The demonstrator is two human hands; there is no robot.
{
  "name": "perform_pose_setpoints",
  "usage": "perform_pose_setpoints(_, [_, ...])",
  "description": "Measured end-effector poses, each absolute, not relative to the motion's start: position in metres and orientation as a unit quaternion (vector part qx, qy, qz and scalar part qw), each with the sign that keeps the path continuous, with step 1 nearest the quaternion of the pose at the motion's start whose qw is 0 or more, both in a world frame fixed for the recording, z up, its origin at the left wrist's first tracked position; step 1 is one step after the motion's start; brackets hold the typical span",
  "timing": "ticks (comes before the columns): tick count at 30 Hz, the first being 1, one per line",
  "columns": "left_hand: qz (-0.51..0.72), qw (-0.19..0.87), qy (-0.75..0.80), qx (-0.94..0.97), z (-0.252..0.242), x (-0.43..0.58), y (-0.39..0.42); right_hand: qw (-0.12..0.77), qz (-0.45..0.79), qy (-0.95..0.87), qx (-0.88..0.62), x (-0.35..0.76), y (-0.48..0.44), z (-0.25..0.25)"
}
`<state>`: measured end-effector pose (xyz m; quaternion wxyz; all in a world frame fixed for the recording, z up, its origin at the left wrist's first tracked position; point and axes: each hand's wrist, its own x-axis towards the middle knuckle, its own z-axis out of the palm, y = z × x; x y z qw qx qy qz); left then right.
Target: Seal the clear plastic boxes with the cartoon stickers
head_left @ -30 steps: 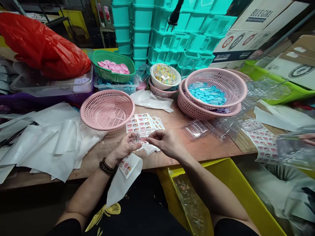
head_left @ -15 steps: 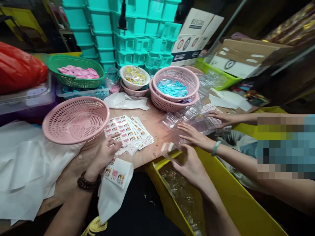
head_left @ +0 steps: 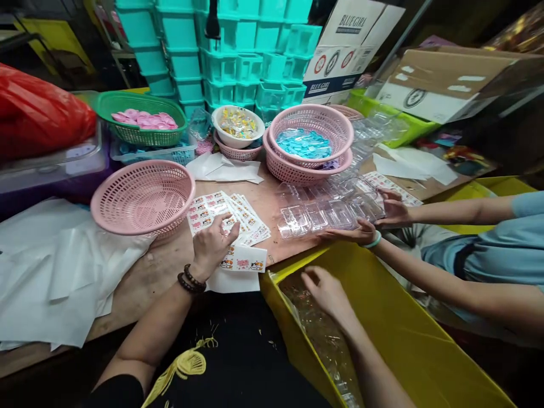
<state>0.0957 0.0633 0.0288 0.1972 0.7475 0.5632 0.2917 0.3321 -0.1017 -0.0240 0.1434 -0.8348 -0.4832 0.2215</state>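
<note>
My left hand [head_left: 213,245], with a bead bracelet at the wrist, rests on a spread of sticker sheets [head_left: 229,212] on the wooden table, its fingers curled and pinching at a sheet. A single sticker strip [head_left: 249,264] lies by its thumb at the table's edge. My right hand [head_left: 325,290] is lowered inside the yellow bin [head_left: 395,317], fingers apart over the clear plastic pieces [head_left: 323,334] in it, with nothing visibly held. Another person's two hands [head_left: 382,218] hold a stack of clear blister trays [head_left: 327,209] on the table to the right.
An empty pink basket [head_left: 142,195] sits left of the stickers. Behind are stacked pink baskets with blue pieces [head_left: 308,141], a bowl of yellow pieces [head_left: 238,124], a green basket of pink pieces [head_left: 140,119], teal crates [head_left: 238,62], cardboard boxes and a red bag [head_left: 38,116]. White paper sheets [head_left: 55,266] cover the left.
My right hand went from the table's edge down into the yellow bin, and the small clear piece it held is gone. My left hand settled on the stickers. The other person's hands gathered the clear trays.
</note>
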Motion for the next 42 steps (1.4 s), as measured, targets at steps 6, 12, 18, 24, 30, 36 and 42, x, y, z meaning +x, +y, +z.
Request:
perform_pose_setpoints(6, [0.330,0.293,0.517,0.734,0.034,0.090,0.055,0.317,0.241,-0.705,-0.586,0.250,-0.017,0.053])
perform_pose_setpoints(12, [0.330,0.705,0.381,0.500,0.028,0.034,0.066,0.338,0.486,-0.567,-0.573,0.232,0.024,0.042])
perform_pose_setpoints(18, [0.362,0.726,0.392,0.433,0.009,0.034,0.062,0.375,0.434,-0.579,-0.580,0.228,0.027,0.032])
perform_pose_setpoints(24, [0.404,0.664,0.441,0.449,-0.010,0.047,0.065,0.457,0.079,-0.672,-0.577,0.219,0.019,0.009])
perform_pose_setpoints(30, [0.335,0.721,0.416,0.442,-0.017,0.045,0.066,0.500,-0.015,-0.758,-0.419,0.226,0.017,0.000])
perform_pose_setpoints(36, [0.379,0.655,0.475,0.449,-0.016,0.016,0.069,0.520,-0.117,-0.519,-0.668,0.297,0.054,0.037])
perform_pose_setpoints(42, [0.440,0.721,0.346,0.409,-0.021,-0.002,0.078,0.370,-0.103,-0.334,-0.861,0.373,0.074,0.043])
